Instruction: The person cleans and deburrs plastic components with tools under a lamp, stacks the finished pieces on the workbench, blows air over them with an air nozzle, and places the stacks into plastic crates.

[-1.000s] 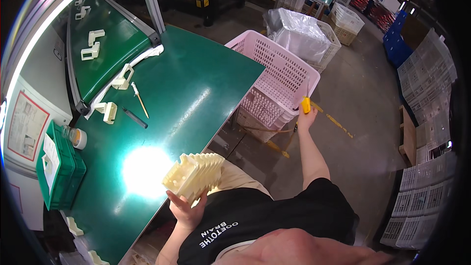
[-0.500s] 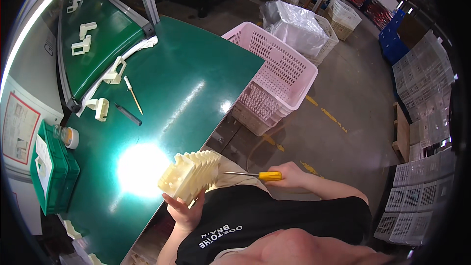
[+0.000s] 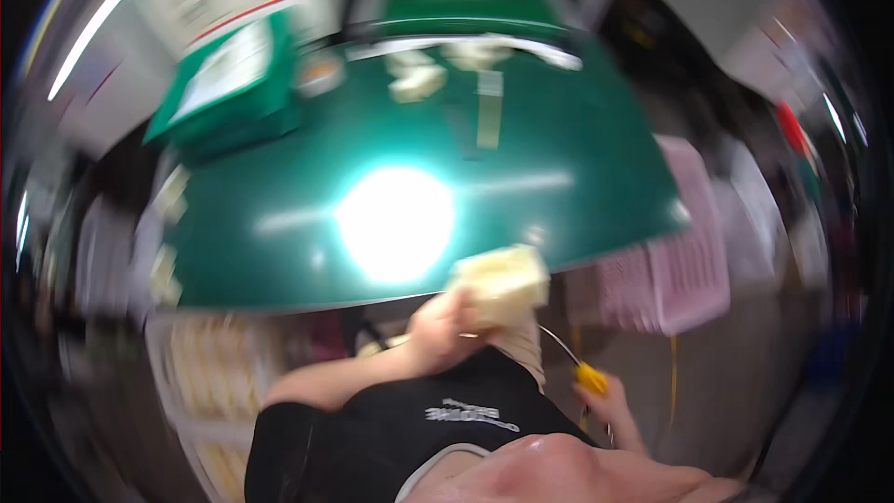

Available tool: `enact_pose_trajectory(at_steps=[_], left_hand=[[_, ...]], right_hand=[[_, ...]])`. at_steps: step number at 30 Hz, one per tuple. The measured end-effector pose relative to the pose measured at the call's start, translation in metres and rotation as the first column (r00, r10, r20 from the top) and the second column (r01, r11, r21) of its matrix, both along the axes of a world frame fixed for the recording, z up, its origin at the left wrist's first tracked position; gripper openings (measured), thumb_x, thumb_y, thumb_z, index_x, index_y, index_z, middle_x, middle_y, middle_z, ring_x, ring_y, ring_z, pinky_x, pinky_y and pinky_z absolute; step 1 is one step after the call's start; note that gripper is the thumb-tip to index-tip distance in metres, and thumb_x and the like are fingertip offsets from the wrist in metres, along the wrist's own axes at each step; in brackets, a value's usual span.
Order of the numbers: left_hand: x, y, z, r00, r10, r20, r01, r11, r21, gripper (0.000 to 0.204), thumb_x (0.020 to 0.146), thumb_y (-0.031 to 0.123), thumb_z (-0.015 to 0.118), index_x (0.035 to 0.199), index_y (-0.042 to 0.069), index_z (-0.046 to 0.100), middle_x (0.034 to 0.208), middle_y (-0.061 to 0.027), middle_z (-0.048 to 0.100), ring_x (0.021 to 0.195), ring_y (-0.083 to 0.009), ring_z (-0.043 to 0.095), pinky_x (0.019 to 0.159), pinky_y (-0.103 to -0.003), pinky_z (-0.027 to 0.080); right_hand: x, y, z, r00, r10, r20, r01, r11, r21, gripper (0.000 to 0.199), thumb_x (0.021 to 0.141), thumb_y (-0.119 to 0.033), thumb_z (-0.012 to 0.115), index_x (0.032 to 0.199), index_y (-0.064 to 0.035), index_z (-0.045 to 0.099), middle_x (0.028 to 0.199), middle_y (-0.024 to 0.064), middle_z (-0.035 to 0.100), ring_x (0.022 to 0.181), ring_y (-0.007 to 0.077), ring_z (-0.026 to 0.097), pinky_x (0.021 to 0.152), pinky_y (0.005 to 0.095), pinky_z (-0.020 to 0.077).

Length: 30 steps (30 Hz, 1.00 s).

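Note:
My left hand (image 3: 440, 331) is closed on a cream-coloured moulded plastic part (image 3: 507, 281), just over the front edge of the green worktable (image 3: 307, 265). Motion blur hides its finer shape. Lower and to the right, my right hand (image 3: 611, 402) grips a screwdriver by its yellow handle (image 3: 590, 379). Its thin metal shaft points up and left, the tip close below the cream part; whether they touch I cannot tell.
Cream parts (image 3: 416, 76) lie at the table's far edge, near a brush-like stick (image 3: 489, 112). A green bin (image 3: 233, 116) and a small jar (image 3: 321, 73) stand far left, below a conveyor (image 3: 475, 5). Pink crates (image 3: 691, 233) stand right; a white crate (image 3: 168, 363) of cream parts, lower left.
The view has swung left, bringing the table straight ahead and the white crate into sight. Both hands keep their holds; the screwdriver now slants up-left instead of lying nearly level.

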<state>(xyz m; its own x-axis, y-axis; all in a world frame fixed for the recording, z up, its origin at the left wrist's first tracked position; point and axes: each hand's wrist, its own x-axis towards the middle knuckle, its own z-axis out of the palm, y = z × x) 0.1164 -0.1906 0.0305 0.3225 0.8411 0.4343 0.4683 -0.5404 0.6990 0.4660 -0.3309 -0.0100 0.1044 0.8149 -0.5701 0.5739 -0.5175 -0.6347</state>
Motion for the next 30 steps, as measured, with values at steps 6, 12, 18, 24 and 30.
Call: enact_pose_trajectory(at_steps=[6,12,18,24,30], left_hand=[[0.008,0.005,-0.008,0.991,-0.086,0.098,0.047,0.937,0.347,0.102,0.071,0.013,0.079,0.151,0.001,0.017,0.099,-0.0128,0.06,0.093,-0.0328,0.064,0.084,-0.04,0.053],[0.007,0.006,0.002,0.986,-0.09,0.141,0.029,0.924,0.381,0.101,0.075,0.012,0.077,0.152,0.003,0.012,0.099,-0.0147,0.06,0.091,-0.0343,0.063,0.078,-0.041,0.053],[0.004,0.005,-0.008,0.983,-0.125,0.137,0.073,0.939,0.335,0.106,0.072,0.01,0.077,0.153,0.002,0.009,0.121,-0.0208,0.055,0.114,-0.0387,0.056,0.095,-0.042,0.048],[-0.002,0.008,-0.002,0.983,-0.076,0.168,0.013,0.937,0.349,0.101,0.074,0.014,0.078,0.151,0.001,0.014,0.107,-0.0176,0.062,0.095,-0.0365,0.063,0.076,-0.039,0.054],[-0.011,0.007,0.002,0.984,-0.045,0.171,-0.02,0.932,0.361,0.102,0.074,0.016,0.079,0.152,0.002,0.013,0.107,-0.0181,0.062,0.094,-0.0363,0.064,0.075,-0.039,0.054]], right_hand=[[0.185,0.01,-0.099,0.997,-0.073,0.009,0.052,0.786,0.616,0.052,0.078,-0.032,0.079,0.117,-0.0054,0.059,0.108,0.0123,0.064,0.095,0.0273,0.063,0.084,0.0384,0.0514],[0.253,0.088,-0.063,-0.381,-0.399,0.834,-0.46,0.864,0.203,0.027,0.098,-0.021,0.049,0.117,-0.0071,0.063,0.112,0.012,0.065,0.096,0.027,0.064,0.079,0.0349,0.0527],[0.21,0.043,-0.136,0.615,-0.704,0.354,0.316,0.633,0.707,0.033,0.098,-0.031,0.053,0.109,-0.0025,0.064,0.096,0.0114,0.069,0.08,0.0244,0.065,0.066,0.0348,0.0519],[0.112,0.063,-0.164,0.758,-0.578,-0.301,0.651,0.653,0.386,0.031,0.098,-0.024,0.052,0.114,0.0003,0.061,0.102,0.0112,0.066,0.086,0.0194,0.063,0.067,0.0282,0.0492],[-0.076,0.071,-0.086,0.702,-0.184,-0.688,0.32,0.945,0.074,0.034,0.099,-0.014,0.05,0.129,0.0024,0.051,0.124,0.0122,0.059,0.101,0.0178,0.061,0.077,0.0246,0.0493]])
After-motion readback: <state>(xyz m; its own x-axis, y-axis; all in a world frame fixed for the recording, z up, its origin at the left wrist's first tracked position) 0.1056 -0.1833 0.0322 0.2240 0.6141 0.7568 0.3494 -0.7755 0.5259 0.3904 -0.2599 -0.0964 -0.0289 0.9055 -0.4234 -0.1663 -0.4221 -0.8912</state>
